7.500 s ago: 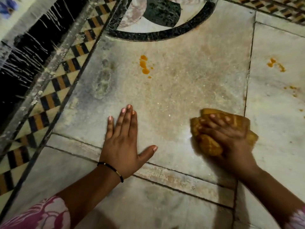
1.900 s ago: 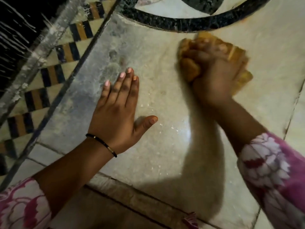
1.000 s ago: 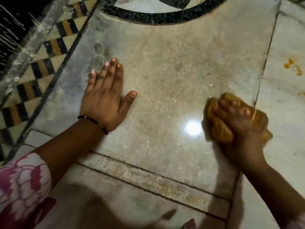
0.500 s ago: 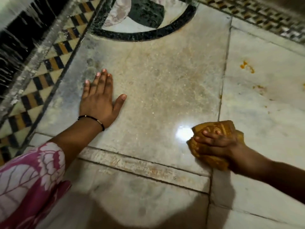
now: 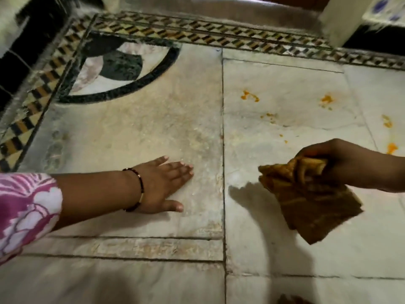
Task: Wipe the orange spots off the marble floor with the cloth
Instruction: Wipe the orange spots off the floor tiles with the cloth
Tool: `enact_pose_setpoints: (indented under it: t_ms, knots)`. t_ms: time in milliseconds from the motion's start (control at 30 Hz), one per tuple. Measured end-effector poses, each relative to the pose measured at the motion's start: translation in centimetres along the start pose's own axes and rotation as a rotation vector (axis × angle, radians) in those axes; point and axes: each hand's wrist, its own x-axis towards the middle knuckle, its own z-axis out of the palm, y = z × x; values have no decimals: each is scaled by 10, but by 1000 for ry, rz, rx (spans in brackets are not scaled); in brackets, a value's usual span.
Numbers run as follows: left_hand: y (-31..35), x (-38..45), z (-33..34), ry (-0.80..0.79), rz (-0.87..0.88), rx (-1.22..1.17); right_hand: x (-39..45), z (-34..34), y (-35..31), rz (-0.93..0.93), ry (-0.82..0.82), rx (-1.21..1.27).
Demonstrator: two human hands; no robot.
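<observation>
My right hand (image 5: pixel 341 165) grips a brown-orange cloth (image 5: pixel 306 200) that hangs lifted above the marble floor (image 5: pixel 274 242) and casts a shadow to its left. My left hand (image 5: pixel 162 185) lies flat on the left slab, fingers straight, pointing right. Several orange spots mark the right slab: a curved one (image 5: pixel 248 96) near the seam, one (image 5: pixel 326 99) farther right, small specks (image 5: pixel 270 116) below, and two (image 5: pixel 391 148) at the right edge behind my right wrist. The left slab shows only faint smears.
A black ring inlay (image 5: pixel 122 88) lies at the far left. A checkered border strip (image 5: pixel 219 38) runs along the back and left edges. A white wall corner (image 5: pixel 341 23) stands at the back right. A dark seam (image 5: pixel 223 150) splits the two slabs.
The view has swung right. My right hand has lifted the cloth off the floor and it now hangs unfolded. My left hand has shifted right, near the seam.
</observation>
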Motion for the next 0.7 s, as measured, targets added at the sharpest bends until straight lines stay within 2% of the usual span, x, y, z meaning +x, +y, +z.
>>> enact_pose_setpoints:
  t_ms: [67,100,133,200,233,267,300,367,433,567,700]
  knots:
    - [11,21,-31,1,15,89,8,-8,27,48,-57,206]
    - [12,31,-42,22,-14,93,18,-9,45,78,-31,222]
    - [14,44,-53,38,-56,84,29,-14,67,135,70,234]
    - [18,68,-64,55,-140,39,48,-17,103,259,424,154]
    - [22,78,-64,56,-182,1,56,-11,113,277,591,77]
    - [27,87,-62,61,-231,-65,61,1,117,240,673,-36]
    - [35,98,-59,81,-282,-159,65,16,120,157,678,-163]
    - [54,117,-56,178,-377,-401,66,54,115,-23,571,-363]
    - [74,130,-56,287,-411,-552,60,89,101,-85,466,-476]
    - [92,150,-59,436,-358,-566,41,133,86,-214,327,-580]
    - [96,159,-41,489,-366,-534,18,111,128,-346,286,-642]
